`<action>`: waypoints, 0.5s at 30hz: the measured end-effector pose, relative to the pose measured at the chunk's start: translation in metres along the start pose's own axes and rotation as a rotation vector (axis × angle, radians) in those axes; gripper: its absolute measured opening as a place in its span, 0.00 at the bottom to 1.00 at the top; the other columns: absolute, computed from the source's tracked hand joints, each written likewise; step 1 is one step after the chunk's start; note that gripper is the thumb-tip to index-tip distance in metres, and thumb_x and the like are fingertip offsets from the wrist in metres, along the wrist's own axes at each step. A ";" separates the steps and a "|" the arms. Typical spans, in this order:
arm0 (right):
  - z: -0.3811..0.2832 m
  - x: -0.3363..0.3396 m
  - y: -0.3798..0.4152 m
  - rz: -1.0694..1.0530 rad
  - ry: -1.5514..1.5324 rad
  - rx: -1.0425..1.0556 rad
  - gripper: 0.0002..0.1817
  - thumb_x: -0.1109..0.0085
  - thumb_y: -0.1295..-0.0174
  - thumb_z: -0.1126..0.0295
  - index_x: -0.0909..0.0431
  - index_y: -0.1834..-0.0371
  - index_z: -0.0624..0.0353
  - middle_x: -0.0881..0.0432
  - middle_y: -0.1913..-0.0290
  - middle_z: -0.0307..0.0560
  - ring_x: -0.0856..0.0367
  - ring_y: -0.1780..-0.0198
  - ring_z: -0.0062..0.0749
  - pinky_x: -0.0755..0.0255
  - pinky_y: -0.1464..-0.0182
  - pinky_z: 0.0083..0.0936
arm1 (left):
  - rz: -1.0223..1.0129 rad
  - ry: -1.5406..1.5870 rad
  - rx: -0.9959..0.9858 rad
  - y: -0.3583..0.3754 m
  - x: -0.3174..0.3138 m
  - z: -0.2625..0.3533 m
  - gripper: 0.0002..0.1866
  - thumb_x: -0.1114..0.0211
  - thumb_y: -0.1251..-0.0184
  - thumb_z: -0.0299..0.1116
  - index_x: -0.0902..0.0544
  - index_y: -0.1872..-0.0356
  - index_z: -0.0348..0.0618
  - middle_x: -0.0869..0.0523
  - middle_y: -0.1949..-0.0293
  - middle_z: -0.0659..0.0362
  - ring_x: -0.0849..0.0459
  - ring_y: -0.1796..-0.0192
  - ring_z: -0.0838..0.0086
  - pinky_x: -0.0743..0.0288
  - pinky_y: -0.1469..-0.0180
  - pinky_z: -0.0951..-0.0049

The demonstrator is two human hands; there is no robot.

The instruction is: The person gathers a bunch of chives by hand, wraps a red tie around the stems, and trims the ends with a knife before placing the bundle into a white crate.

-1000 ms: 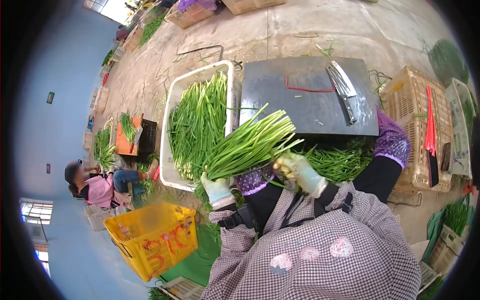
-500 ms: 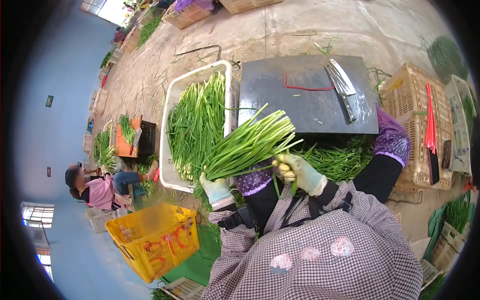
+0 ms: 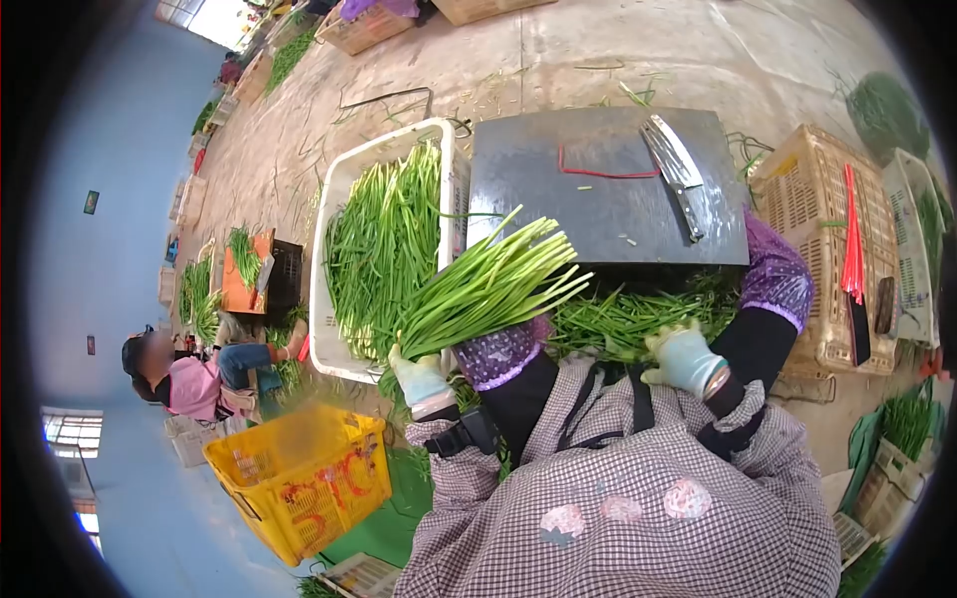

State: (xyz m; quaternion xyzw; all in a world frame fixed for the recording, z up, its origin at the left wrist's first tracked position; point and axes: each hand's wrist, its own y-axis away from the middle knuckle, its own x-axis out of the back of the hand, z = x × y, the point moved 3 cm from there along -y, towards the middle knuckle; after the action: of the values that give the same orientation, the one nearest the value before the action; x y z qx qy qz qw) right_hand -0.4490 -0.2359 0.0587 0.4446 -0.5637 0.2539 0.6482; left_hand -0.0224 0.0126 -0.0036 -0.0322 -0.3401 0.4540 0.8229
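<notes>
My left hand (image 3: 421,381), in a pale glove, grips the lower end of a bundle of green stalks (image 3: 488,284), whose pale ends fan toward the upper right. My right hand (image 3: 685,359), also gloved, is at the near edge of a heap of loose greens (image 3: 628,321) below the dark board (image 3: 598,149); its fingers are partly spread, with nothing seen in them. Beside the bundle, a white crate (image 3: 319,299) holds more stalks (image 3: 384,239). A knife (image 3: 675,174) and a red strip (image 3: 610,175) lie on the board.
A yellow crate (image 3: 304,478) stands at lower left. At right, a tan crate (image 3: 797,199) bears red strips (image 3: 852,239) and a dark-bladed tool (image 3: 859,334). A co-worker (image 3: 189,384) in pink sits at far left near an orange board (image 3: 239,289).
My right hand has moved right and away from the bundle, and its fingers have loosened. My left hand still holds the bundle. The view has shifted slightly.
</notes>
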 end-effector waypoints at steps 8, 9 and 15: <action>-0.087 0.079 -0.101 0.084 -1.657 -0.181 0.20 0.40 0.24 0.60 0.18 0.37 0.63 0.17 0.74 0.40 0.24 0.79 0.24 0.29 0.74 0.22 | 0.185 0.206 0.276 0.006 0.000 0.047 0.15 0.33 0.36 0.27 0.12 0.49 0.35 0.12 0.45 0.46 0.13 0.46 0.53 0.24 0.31 0.50; -0.102 0.069 -0.119 0.096 -1.969 -0.028 0.18 0.40 0.24 0.63 0.18 0.41 0.67 0.24 0.78 0.33 0.34 0.82 0.12 0.41 0.80 0.16 | 0.387 0.588 0.760 -0.004 -0.005 0.107 0.31 0.41 0.37 0.14 0.28 0.31 0.42 0.16 0.43 0.44 0.13 0.49 0.55 0.09 0.51 0.57; -0.123 0.127 -0.067 -0.422 -1.742 0.607 0.15 0.45 0.20 0.62 0.13 0.50 0.61 0.25 0.78 0.31 0.34 0.80 0.12 0.37 0.77 0.15 | 0.337 0.644 0.722 -0.005 -0.004 0.103 0.38 0.46 0.37 0.08 0.37 0.27 0.53 0.19 0.41 0.45 0.12 0.54 0.56 0.09 0.65 0.66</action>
State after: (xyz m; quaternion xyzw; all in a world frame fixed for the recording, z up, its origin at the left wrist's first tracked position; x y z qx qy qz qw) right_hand -0.3013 -0.1840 0.1641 0.7200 -0.6673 -0.1542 -0.1117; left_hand -0.0807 -0.0196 0.0756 0.0613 0.1189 0.6359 0.7601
